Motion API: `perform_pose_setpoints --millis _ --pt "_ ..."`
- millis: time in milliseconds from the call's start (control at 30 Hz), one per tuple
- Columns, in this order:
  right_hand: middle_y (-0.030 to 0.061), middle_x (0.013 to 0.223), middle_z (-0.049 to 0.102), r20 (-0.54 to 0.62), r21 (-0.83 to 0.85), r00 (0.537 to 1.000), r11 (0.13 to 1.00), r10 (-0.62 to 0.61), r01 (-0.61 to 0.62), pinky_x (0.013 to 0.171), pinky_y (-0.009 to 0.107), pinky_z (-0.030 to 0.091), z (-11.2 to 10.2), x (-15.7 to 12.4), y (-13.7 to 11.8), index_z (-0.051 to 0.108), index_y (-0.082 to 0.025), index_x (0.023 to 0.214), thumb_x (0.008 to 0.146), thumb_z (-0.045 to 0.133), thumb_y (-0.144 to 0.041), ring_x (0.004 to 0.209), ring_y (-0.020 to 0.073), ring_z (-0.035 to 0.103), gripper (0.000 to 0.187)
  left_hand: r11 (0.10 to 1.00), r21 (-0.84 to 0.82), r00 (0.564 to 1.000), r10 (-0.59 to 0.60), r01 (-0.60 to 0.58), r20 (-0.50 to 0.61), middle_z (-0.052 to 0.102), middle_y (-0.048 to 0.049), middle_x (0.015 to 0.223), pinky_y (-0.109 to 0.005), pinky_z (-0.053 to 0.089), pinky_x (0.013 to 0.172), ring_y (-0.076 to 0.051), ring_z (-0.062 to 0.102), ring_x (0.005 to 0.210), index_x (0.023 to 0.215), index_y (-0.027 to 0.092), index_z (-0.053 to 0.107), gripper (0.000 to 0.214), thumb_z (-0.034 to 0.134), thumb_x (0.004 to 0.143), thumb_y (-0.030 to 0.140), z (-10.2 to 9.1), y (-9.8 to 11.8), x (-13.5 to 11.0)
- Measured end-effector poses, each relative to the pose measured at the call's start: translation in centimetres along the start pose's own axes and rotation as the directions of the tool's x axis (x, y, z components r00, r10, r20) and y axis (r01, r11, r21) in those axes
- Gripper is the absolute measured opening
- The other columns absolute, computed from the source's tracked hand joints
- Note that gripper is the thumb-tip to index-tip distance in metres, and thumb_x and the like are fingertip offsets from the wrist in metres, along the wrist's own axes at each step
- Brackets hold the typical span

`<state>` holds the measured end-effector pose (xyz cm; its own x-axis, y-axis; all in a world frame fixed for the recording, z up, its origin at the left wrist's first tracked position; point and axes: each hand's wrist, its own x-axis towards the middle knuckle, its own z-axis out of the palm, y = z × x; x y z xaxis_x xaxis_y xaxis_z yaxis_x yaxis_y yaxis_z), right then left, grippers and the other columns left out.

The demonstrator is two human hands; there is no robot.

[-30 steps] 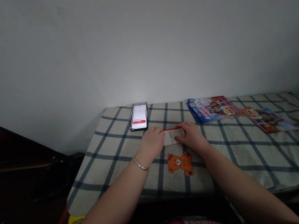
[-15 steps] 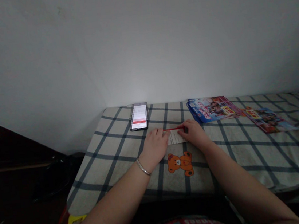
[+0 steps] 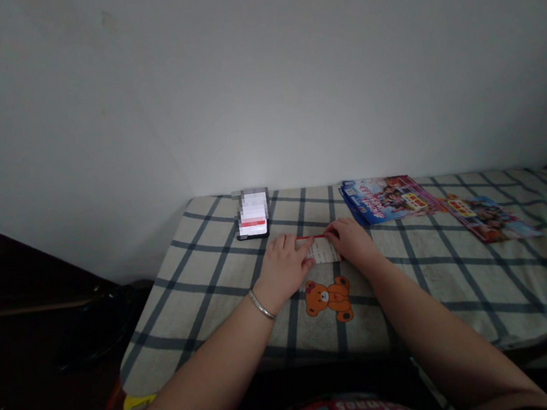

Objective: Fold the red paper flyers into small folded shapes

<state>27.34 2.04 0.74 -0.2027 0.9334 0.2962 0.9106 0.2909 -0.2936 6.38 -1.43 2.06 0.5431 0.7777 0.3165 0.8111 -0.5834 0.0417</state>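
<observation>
Printed paper slip [image 3: 324, 251], one, white with a red far edge: lies before you on the checked tablecloth [image 3: 201, 268], just beyond the teddy bear print [image 3: 329, 300] and nearer you than the lit smartphone [image 3: 253, 211]. Your left hand [image 3: 282, 267], silver bangle [image 3: 261, 304] at the wrist, rests palm-down over its left end, fingers loosely extended; whether they grip, I cannot tell. Your right hand [image 3: 354, 243] appears to pinch the far right corner. Done, by judgement: slip laid out, print upward, far edge fairly straight. Left: handling unfinished, neither hand off the slip; any fold beneath your fingers is hidden. Glossy leaflets [image 3: 386, 199], to the right: untouched.
</observation>
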Motion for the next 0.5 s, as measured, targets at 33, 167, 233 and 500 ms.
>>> perform_pose_setpoints --millis 33,167,233,500 --pt "0.0086 0.088 0.068 0.009 0.02 1.0 1.0 -0.003 0.003 0.083 0.037 0.046 -0.1 -0.05 0.05 0.067 -0.019 0.085 0.088 0.056 -0.022 0.088 0.0234 0.06 0.011 1.0 -0.005 1.0 -0.004 0.004 0.001 0.056 -0.0112 0.109 -0.044 0.042 0.089 -0.029 0.049 0.104 0.131 0.026 0.054 0.046 0.061 0.088 0.04 0.0 0.02 -0.02" --pt "0.0052 0.081 0.067 0.017 0.107 1.0 0.994 0.019 -0.021 0.076 0.034 0.047 -0.59 -0.38 0.36 0.067 -0.019 0.088 0.084 0.062 -0.026 0.081 0.0201 0.061 0.01 1.0 -0.018 1.0 -0.015 0.015 0.0 0.056 -0.0123 0.11 -0.045 0.042 0.089 -0.03 0.049 0.105 0.131 0.023 0.054 0.05 0.062 0.087 0.044 0.01 0.05 -0.07" --pt "0.0037 0.078 0.066 0.027 0.127 0.999 0.991 0.037 -0.04 0.072 0.032 0.047 -0.74 -0.55 0.54 0.067 -0.019 0.087 0.081 0.064 -0.027 0.076 0.0188 0.06 0.011 1.0 -0.019 1.0 -0.013 0.013 -0.003 0.055 -0.0129 0.112 -0.045 0.042 0.089 -0.03 0.049 0.106 0.131 0.021 0.054 0.052 0.062 0.086 0.046 0.0 0.02 -0.07" --pt "0.0062 0.088 0.064 -0.03 0.027 0.997 0.997 -0.076 0.077 0.082 0.036 0.047 -0.78 -0.93 0.6 0.061 -0.021 0.078 0.084 0.059 -0.018 0.09 0.0225 0.057 0.007 1.0 -0.017 1.0 -0.002 0.002 -0.008 0.054 -0.0128 0.117 -0.045 0.041 0.092 -0.031 0.047 0.109 0.135 0.023 0.051 0.053 0.059 0.088 0.047 0.22 -0.21 -0.05"
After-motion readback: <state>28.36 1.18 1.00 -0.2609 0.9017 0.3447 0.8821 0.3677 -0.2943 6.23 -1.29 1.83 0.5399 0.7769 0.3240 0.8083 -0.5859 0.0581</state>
